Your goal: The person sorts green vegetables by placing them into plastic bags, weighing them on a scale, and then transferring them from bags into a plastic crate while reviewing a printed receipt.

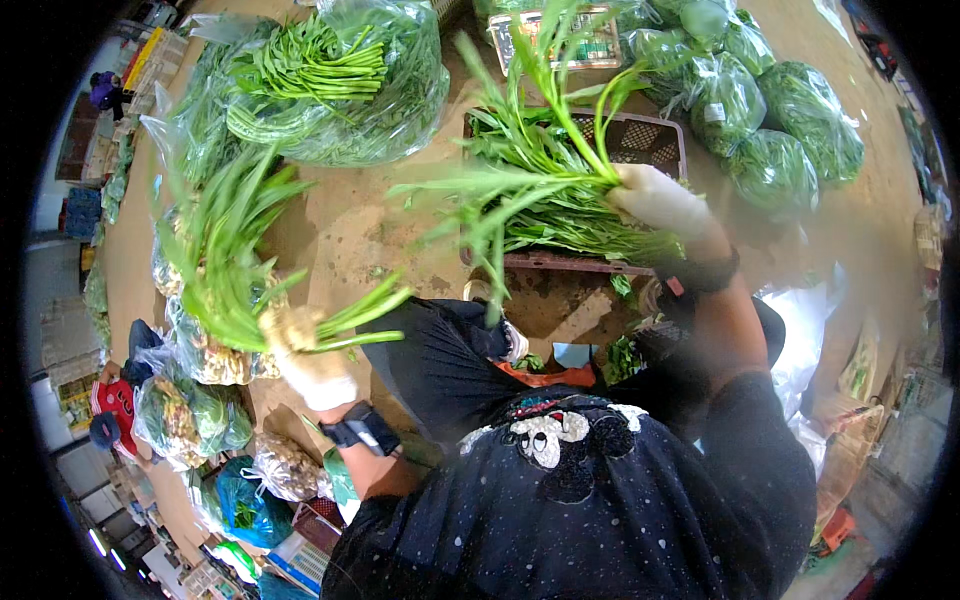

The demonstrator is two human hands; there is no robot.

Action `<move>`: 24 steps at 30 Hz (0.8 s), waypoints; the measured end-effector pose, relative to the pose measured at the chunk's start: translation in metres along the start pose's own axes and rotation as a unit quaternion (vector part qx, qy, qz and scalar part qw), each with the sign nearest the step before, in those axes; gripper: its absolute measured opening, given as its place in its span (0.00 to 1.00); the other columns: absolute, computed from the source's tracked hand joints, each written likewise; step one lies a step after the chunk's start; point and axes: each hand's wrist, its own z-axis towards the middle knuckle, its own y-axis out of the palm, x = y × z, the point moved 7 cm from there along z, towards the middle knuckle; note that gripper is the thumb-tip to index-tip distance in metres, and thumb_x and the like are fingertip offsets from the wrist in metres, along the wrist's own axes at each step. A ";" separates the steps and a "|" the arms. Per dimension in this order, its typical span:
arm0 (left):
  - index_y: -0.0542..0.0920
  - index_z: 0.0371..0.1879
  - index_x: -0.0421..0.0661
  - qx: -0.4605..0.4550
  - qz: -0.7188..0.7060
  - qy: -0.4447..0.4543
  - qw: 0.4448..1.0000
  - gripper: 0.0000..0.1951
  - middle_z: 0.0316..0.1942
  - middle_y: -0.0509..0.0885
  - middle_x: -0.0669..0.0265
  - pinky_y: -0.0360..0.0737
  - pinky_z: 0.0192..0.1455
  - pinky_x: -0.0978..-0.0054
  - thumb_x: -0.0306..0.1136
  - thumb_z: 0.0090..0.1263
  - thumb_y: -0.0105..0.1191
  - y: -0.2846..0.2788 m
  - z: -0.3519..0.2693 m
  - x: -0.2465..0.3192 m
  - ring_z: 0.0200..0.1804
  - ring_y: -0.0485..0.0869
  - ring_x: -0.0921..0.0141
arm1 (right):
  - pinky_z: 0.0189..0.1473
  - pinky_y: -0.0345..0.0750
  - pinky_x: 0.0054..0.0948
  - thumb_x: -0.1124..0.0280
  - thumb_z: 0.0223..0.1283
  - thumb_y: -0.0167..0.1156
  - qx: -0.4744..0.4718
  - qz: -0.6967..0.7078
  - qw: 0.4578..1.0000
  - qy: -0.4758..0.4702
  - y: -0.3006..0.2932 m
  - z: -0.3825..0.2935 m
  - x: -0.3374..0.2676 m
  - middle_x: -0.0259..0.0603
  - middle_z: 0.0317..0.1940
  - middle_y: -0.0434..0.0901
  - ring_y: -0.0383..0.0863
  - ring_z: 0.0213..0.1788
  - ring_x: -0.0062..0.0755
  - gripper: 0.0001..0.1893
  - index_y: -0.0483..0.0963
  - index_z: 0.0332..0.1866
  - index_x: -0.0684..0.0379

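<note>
My left hand (306,356), in a soiled white work glove, grips a bunch of long-stemmed leafy greens (225,262), likely water spinach. The leaves point away from me and cut stem ends stick out to the right; this bunch is blurred. My right hand (660,196), also gloved, holds the stems of several loose stalks (566,112) whose leaves fan out to the left and upward. It is above a dark brown plastic crate (679,142). More of the same greens (555,229) fill much of that crate, stacked lengthwise.
A large clear plastic bag of greens (405,112) lies at the upper left, with a bunch of cut greens (322,64) on it. Bagged vegetables (772,161) sit upper right, others (195,420) lower left. A person in red (116,416) is at far left.
</note>
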 end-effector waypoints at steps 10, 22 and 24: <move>0.67 0.25 0.51 0.080 -0.063 0.041 0.994 0.11 0.16 0.62 0.76 0.68 0.31 0.79 0.38 0.71 0.47 -0.108 0.013 0.064 0.19 0.61 0.80 | 0.50 0.74 0.35 0.62 0.47 0.63 0.106 -0.249 0.961 -0.057 0.028 0.020 0.064 0.49 0.44 0.76 0.77 0.47 0.46 0.21 0.74 0.49 0.56; 0.66 0.23 0.53 0.018 0.014 0.074 0.997 0.12 0.14 0.58 0.78 0.58 0.23 0.85 0.39 0.72 0.46 0.011 0.065 0.056 0.18 0.56 0.82 | 0.45 0.74 0.36 0.64 0.50 0.60 0.008 -0.114 0.990 -0.079 0.062 -0.062 -0.009 0.49 0.38 0.78 0.78 0.42 0.48 0.17 0.76 0.46 0.57; 0.65 0.23 0.54 -0.039 0.034 0.092 0.994 0.13 0.14 0.56 0.78 0.56 0.22 0.83 0.39 0.72 0.45 0.044 0.090 0.055 0.17 0.54 0.81 | 0.44 0.74 0.37 0.64 0.50 0.60 0.023 -0.087 0.991 -0.100 0.063 -0.058 -0.009 0.49 0.37 0.78 0.77 0.41 0.49 0.16 0.76 0.45 0.56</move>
